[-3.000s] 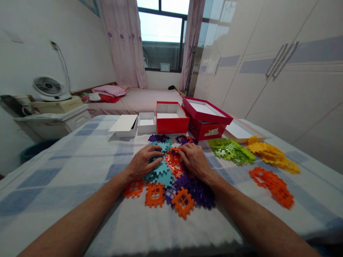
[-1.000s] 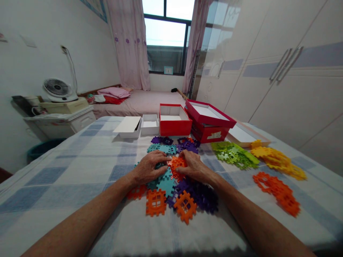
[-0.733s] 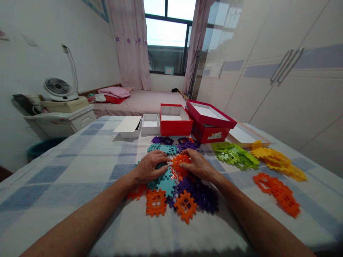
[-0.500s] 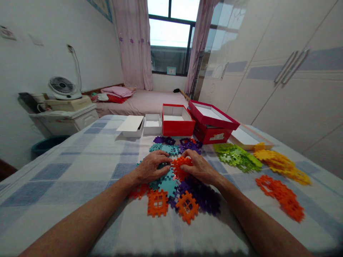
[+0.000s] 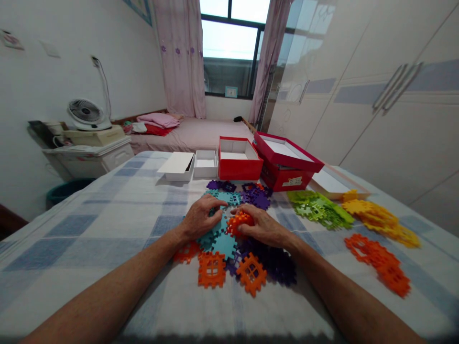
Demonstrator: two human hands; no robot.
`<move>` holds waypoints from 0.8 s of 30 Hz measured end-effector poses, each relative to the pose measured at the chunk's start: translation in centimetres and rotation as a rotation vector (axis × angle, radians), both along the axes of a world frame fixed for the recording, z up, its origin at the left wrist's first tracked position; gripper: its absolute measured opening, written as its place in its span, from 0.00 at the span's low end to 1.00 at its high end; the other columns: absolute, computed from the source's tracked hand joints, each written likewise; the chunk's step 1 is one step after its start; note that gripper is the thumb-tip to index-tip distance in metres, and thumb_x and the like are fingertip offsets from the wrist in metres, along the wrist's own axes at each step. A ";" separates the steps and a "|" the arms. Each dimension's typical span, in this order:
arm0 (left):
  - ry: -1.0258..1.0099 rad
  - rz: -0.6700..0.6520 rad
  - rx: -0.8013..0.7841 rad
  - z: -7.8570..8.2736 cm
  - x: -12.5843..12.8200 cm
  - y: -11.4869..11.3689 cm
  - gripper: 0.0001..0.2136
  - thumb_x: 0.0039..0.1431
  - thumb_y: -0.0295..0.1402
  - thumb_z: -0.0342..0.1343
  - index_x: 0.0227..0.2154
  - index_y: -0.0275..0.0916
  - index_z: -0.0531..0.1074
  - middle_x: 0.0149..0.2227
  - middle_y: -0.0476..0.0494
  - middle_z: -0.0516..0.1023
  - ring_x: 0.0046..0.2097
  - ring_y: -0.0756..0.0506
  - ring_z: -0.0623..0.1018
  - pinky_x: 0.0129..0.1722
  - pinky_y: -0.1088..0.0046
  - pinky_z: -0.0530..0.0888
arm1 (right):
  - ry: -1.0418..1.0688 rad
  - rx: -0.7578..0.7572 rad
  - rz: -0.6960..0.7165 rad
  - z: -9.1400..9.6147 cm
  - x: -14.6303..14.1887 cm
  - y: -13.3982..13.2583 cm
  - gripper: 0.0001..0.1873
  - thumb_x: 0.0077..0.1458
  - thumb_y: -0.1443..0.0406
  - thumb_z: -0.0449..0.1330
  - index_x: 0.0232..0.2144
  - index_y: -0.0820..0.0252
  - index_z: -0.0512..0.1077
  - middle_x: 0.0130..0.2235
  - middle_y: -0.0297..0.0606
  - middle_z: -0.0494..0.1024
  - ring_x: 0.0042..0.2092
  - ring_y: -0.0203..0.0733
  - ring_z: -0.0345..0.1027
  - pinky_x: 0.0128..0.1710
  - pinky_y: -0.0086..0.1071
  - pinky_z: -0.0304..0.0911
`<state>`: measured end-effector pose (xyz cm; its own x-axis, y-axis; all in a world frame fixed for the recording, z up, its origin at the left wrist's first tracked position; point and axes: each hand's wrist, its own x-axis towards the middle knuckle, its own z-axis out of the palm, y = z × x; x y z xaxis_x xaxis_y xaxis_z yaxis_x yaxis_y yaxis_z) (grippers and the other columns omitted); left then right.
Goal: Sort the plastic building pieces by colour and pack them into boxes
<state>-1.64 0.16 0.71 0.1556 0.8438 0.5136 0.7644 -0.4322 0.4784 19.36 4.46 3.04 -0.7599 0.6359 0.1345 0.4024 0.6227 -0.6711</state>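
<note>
Orange interlocking plastic tiles [image 5: 238,220] with notched edges sit under the fingers of my right hand [image 5: 267,227], its thumb and fingers closed on them. My left hand [image 5: 201,217] is over teal interlocking tiles [image 5: 224,244], thumb and fingers apart, with nothing seen between them. Its fingertips point toward the right hand, a small gap away. Dark purple tiles [image 5: 281,265] lie partly beneath my right wrist. Nearest me rest two orange window tiles, a square one [image 5: 212,269] and a tilted one [image 5: 252,273]. My fingers hide part of the pile.
Green tiles [image 5: 319,210], yellow tiles [image 5: 380,217] and more orange tiles [image 5: 378,263] lie in groups on the right. Behind the pile stand white boxes [image 5: 179,175], an open red box [image 5: 240,170] and a stacked red box [image 5: 287,177]. A checked cloth [image 5: 118,229] covers the table.
My left hand has drawn slightly back from the orange tiles, opening a gap. My right hand's fingers have curled over them, and they shifted a little left. The view has turned slightly.
</note>
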 end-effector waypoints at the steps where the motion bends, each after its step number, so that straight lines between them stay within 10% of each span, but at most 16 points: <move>1: -0.022 0.042 0.000 0.0 -0.1 0.1 0.13 0.54 0.28 0.49 0.39 0.38 0.77 0.31 0.45 0.77 0.38 0.46 0.73 0.42 0.67 0.72 | -0.005 -0.003 0.013 -0.1 -0.1 0.1 0.12 0.49 0.68 0.56 0.39 0.59 0.71 0.39 0.33 0.73 0.40 0.38 0.64 0.41 0.30 0.58; 8: -0.135 0.265 -0.025 -0.6 -0.8 0.8 0.13 0.56 0.33 0.47 0.37 0.39 0.77 0.40 0.44 0.79 0.45 0.44 0.75 0.48 0.65 0.71 | -0.070 0.063 0.076 -0.1 -0.5 0.1 0.05 0.49 0.68 0.56 0.32 0.58 0.64 0.32 0.29 0.68 0.34 0.35 0.60 0.33 0.28 0.54; 24: -0.141 0.281 -0.078 -0.9 -1.7 1.3 0.15 0.55 0.35 0.47 0.38 0.39 0.77 0.40 0.44 0.80 0.45 0.44 0.76 0.48 0.66 0.72 | 0.075 0.263 -0.045 0.1 0.2 0.4 0.09 0.46 0.72 0.52 0.32 0.57 0.60 0.34 0.35 0.68 0.35 0.37 0.60 0.37 0.30 0.55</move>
<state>-3.30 1.47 -0.17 -0.1571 0.8814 0.4456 0.7723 -0.1716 0.6117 19.53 4.89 3.18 -0.7134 0.6046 0.3542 0.3887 0.7620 -0.5180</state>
